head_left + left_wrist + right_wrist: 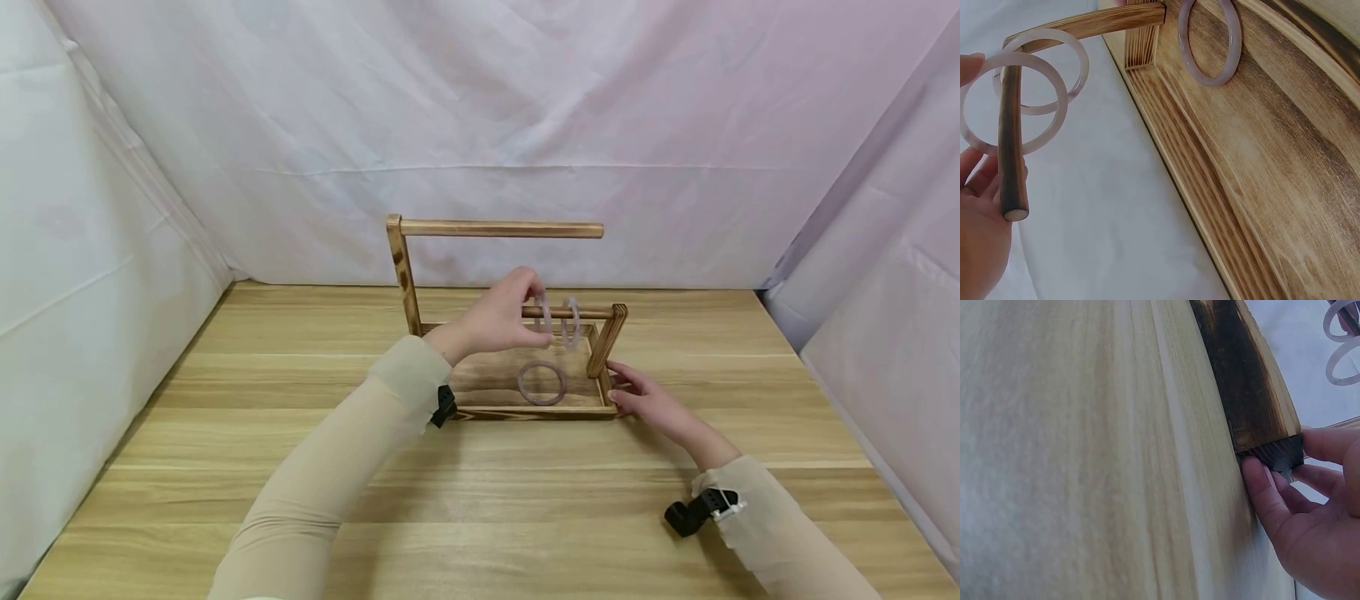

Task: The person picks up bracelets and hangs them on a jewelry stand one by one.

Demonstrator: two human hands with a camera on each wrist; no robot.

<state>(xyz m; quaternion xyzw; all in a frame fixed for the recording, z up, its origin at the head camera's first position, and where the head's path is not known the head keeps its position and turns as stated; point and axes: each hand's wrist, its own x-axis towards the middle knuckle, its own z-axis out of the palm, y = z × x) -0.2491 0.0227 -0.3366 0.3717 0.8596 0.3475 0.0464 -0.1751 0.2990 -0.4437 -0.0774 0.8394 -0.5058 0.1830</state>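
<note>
Half-spread left grip (502, 315) pinched bangle (1049, 137) round adjacent lower bar (1011, 125), apparently threading, right grip (637, 395) clasped tray (540, 412); next likely needed level slide.

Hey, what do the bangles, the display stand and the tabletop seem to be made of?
Bangles: milky pale lilac with a polished gloss; perhaps stone, though glass or resin could look similar.
Display stand: wood with a scorched finish, it seems, from its dark, streaked grain.
Tabletop: smooth, light and wood-grained with a soft sheen; solid wood or printed laminate, I can't tell.

Pale-lilac rings (1062, 103), dark-streaked brown rack (532, 413)
</note>
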